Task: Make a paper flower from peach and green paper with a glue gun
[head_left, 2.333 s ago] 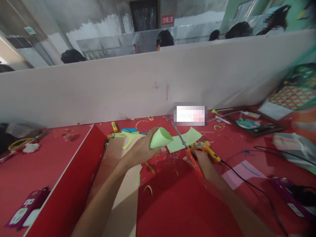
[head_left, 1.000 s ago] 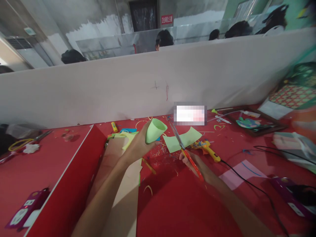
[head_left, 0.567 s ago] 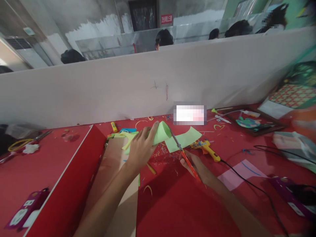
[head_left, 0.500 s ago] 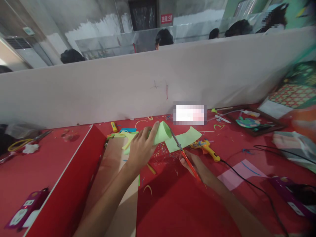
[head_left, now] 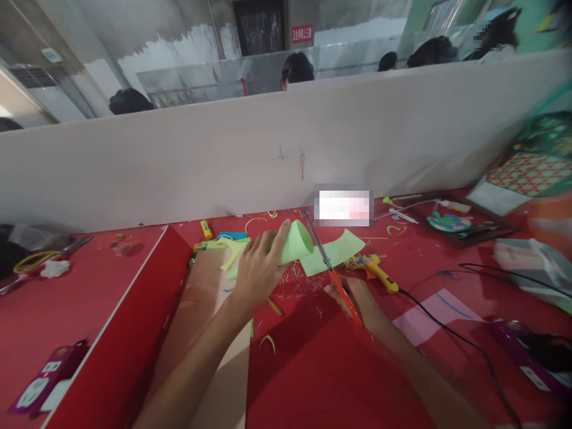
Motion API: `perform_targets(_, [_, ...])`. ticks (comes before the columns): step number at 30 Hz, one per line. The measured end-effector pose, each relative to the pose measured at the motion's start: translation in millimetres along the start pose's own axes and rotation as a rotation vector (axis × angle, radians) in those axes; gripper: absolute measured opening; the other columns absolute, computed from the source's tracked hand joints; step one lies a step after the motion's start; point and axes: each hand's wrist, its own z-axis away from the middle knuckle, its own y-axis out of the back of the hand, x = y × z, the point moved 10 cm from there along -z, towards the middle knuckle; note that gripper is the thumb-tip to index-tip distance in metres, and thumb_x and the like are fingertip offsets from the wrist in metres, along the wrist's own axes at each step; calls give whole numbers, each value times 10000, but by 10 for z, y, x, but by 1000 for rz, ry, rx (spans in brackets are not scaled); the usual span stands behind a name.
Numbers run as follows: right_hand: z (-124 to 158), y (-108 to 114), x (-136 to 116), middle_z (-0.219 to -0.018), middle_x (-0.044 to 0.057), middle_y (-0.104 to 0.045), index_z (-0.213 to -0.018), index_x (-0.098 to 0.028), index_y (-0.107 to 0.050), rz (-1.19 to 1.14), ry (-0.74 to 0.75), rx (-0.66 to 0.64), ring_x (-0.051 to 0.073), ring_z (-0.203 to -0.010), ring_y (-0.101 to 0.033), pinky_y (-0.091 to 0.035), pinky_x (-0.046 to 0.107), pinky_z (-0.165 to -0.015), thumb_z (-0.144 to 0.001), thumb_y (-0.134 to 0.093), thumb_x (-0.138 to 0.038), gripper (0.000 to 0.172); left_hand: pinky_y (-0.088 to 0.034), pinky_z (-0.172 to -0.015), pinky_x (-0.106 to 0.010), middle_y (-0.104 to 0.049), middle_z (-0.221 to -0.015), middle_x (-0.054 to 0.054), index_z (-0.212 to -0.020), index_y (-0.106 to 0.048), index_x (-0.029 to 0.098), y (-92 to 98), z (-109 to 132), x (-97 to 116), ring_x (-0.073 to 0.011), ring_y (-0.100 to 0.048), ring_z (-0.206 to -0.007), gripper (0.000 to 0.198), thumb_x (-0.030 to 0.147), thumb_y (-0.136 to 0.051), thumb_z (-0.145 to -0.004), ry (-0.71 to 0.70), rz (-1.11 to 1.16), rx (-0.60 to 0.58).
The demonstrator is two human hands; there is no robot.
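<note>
My left hand (head_left: 263, 262) grips a sheet of light green paper (head_left: 296, 243), which curls into a loose tube with its open end to the right. In my right hand (head_left: 355, 298) is a pair of scissors (head_left: 328, 262) with orange handles, its blades pointing up and away, just right of the curled paper's edge. Whether the blades touch the paper I cannot tell. Behind the scissors a flat light green piece of paper (head_left: 351, 245) lies on the red table. My left fingertips are partly hidden behind the paper.
A yellow glue gun (head_left: 379, 274) with a black cord lies right of my right hand, near pink paper (head_left: 435, 319). A tan board (head_left: 201, 298) lies under my left arm beside a red divider (head_left: 129, 333). Paper scraps litter the red table (head_left: 304, 369); a white partition (head_left: 201, 161) stands behind.
The scissors have shifted slightly, their blades now reaching a little higher and to the left. The curled paper's open end has moved slightly right. Both hands keep their hold.
</note>
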Motion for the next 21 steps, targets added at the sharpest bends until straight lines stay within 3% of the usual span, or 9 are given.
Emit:
perform_targets(6, [14,59,96,-604,-18,-485,-683,-226,-531,-219,-25,78,144,-552,-407,-342,284,-500,-753,-740,-683,507,-524,-900,-395,-640,-1262,-129,-1627,-189,234,-56,-1,34,-288,-658,-1057,822,218,-626,-931,-30,19,-39])
perform_targets(11, [16,-60,200,-540,-41,-471,-708,-237,-527,-524,-103,62,105,-419,-359,-287,271,-405,-793,-698,-710,510,-475,-953,-407,-645,-1302,-125,-1635,-201,246,-253,78,332,-290,-640,-1132,803,126,-566,-930,-189,-26,-136])
perform_targets(15, [-20,-60,140,-481,-49,-465,-680,-248,-505,-617,-106,70,102,-382,-374,-326,271,-392,-771,-721,-685,496,-451,-957,-419,-646,-1303,-126,-1651,-190,263,-373,181,571,-277,-647,-1110,807,42,-488,-934,-295,-48,-149])
perform_targets(18, [-36,-24,133,-448,-70,-435,-663,-249,-470,-647,-114,101,91,-356,-368,-309,257,-384,-737,-765,-634,490,-449,-947,-423,-651,-1262,-114,-1659,-178,290,-408,228,652,-271,-653,-1082,820,18,-450,-934,-328,-58,-145])
perform_targets(21, [-37,-15,158,-426,-58,-436,-642,-251,-447,-627,-120,114,97,-354,-377,-291,257,-388,-791,-703,-622,474,-454,-926,-418,-649,-1242,-111,-1663,-170,301,-420,247,697,-269,-654,-1063,831,10,-432,-931,-355,-62,-159])
